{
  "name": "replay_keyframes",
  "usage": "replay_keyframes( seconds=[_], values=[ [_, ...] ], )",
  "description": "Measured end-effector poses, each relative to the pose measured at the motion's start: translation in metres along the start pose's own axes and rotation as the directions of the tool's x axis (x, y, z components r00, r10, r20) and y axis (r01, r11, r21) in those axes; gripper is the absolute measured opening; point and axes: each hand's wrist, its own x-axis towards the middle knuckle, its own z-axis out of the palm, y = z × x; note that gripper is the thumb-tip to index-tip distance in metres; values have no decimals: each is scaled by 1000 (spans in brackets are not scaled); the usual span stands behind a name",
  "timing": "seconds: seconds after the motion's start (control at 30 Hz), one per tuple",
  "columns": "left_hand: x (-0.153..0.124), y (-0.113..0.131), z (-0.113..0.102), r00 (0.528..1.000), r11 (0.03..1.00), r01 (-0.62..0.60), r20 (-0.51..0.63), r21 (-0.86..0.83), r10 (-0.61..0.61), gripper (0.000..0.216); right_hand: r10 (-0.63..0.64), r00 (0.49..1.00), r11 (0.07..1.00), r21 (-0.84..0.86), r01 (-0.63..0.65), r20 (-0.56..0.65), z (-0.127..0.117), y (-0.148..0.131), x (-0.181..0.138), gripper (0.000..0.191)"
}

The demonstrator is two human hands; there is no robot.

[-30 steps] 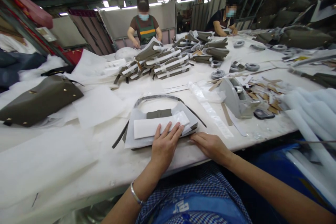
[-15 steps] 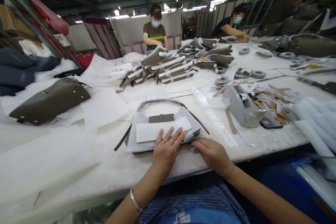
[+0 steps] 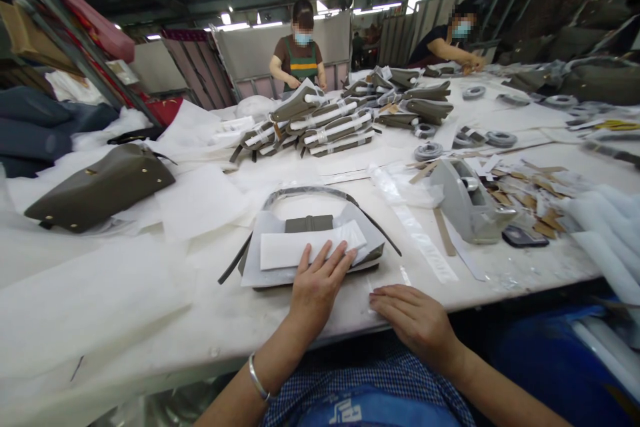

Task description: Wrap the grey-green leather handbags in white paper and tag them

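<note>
In front of me an olive-grey handbag [image 3: 371, 260] lies flat, covered by a thin white sheet [image 3: 253, 260]. On top rests a white foam strip [image 3: 285, 250]. My left hand [image 3: 320, 283] lies on that strip with fingers stretched out, pressing it against the bag. The bag's wrapped handle [image 3: 310, 192] arches away from me. Just right of the bag's near edge is my right hand [image 3: 415, 320], its fingers drawn together. At its fingertips shows a small piece of clear tape [image 3: 371, 295], apart from the bag.
A grey tape dispenser [image 3: 473, 213] stands to the right, beside a phone [image 3: 524, 236] and cardboard scraps [image 3: 535, 193]. Wrapped bags [image 3: 330, 123] are piled farther back. Another olive handbag [image 3: 107, 190] lies left among white sheets [image 3: 90, 287]. Two people work across the table.
My right hand has moved away from the bag's near edge, towards me and slightly right, with the clear tape at its fingertips. My left hand stays on the foam strip.
</note>
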Motion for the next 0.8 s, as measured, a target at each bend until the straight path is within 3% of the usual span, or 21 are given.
replay_keyframes(
  seconds=[0.3, 0.63, 0.8],
  values=[
    [2, -3, -7, 997, 999, -34, 75, -11, 35, 47, -86, 996, 993, -80, 86, 8, -19, -8, -5, 25],
    [0, 2, -9, 994, 997, -73, 83, -5, 73, 49, -175, 983, 978, -101, 180, 56, -52, -22, 37, 29],
    [-2, 6, -6, 994, 995, -99, 47, -8, 99, 49, -188, 976, 971, -131, 202, 106, -57, -11, 57, 26]
  ],
)
